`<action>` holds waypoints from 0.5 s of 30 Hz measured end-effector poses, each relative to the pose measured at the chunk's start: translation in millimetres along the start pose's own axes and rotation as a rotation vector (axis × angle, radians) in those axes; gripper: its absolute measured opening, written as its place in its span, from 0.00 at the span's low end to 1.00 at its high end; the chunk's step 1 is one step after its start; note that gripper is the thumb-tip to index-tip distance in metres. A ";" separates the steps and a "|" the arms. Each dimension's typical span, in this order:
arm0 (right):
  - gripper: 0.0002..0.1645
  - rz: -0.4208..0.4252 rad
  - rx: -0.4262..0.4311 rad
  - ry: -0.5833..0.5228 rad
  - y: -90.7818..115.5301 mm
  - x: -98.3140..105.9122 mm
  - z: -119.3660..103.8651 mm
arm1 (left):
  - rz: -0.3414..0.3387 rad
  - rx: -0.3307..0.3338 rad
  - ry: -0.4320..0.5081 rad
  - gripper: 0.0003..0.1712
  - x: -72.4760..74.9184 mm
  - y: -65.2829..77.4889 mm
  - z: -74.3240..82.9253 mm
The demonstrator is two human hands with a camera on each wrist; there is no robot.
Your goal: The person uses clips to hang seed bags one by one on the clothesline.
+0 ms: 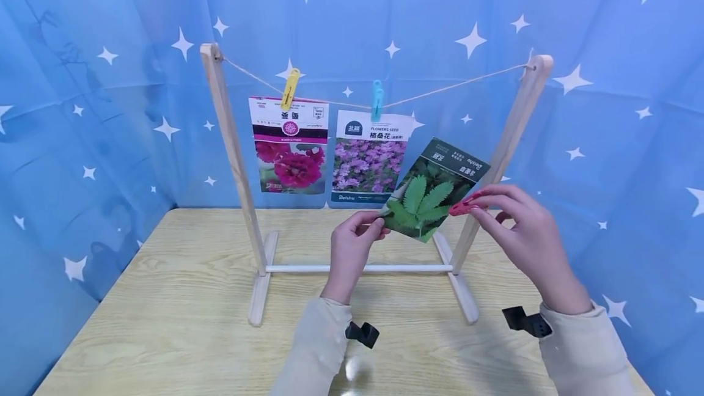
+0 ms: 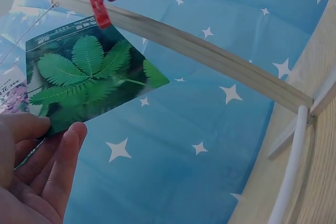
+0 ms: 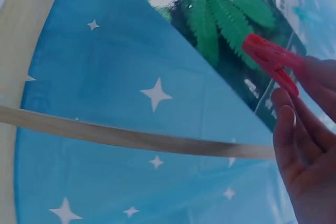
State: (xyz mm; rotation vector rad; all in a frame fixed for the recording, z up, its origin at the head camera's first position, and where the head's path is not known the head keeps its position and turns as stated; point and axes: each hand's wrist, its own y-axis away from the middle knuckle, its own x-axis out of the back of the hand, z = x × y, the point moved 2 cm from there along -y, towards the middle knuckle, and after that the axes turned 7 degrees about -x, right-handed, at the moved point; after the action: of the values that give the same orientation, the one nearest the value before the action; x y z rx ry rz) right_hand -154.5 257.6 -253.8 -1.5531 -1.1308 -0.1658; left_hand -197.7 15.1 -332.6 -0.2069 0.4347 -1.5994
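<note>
My left hand [image 1: 354, 246] pinches the lower left corner of a green seed packet [image 1: 429, 194] between thumb and fingers. The packet is tilted and shows a fern-like leaf. A red clothespin [image 1: 464, 205] is pinched in my right hand [image 1: 522, 231], close to the packet's right edge; whether they touch I cannot tell. In the right wrist view the clothespin [image 3: 270, 61] lies across the view of the packet [image 3: 220, 19]. On the string [image 1: 456, 88], a yellow clothespin [image 1: 289, 89] holds a pink hollyhock packet [image 1: 291, 161], and a blue clothespin [image 1: 376, 101] holds a purple flower packet [image 1: 368, 164].
A wooden frame with a left post [image 1: 233, 151] and a right post [image 1: 517, 115] carries the string. A white crossbar [image 1: 385, 268] joins its feet low over the wooden table [image 1: 165, 322]. Behind hangs a blue curtain [image 1: 352, 5] with white stars.
</note>
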 end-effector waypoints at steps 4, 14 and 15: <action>0.07 -0.006 0.046 0.009 -11.5 7.3 -7.7 | -0.034 0.004 0.058 0.11 -3.9 -3.4 -0.2; 0.09 -0.014 0.127 0.029 -33.0 24.4 -16.4 | -0.042 0.061 0.242 0.11 -11.5 -12.0 -21.6; 0.10 -0.019 0.127 0.041 -34.2 25.9 -16.8 | -0.042 0.059 0.253 0.11 -12.8 -13.1 -24.5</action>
State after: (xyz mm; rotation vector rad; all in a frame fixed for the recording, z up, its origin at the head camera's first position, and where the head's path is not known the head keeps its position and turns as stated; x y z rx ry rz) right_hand -157.8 254.2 -208.0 -1.4208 -1.1034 -0.1352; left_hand -218.2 31.8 -348.0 0.0333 0.5800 -1.6842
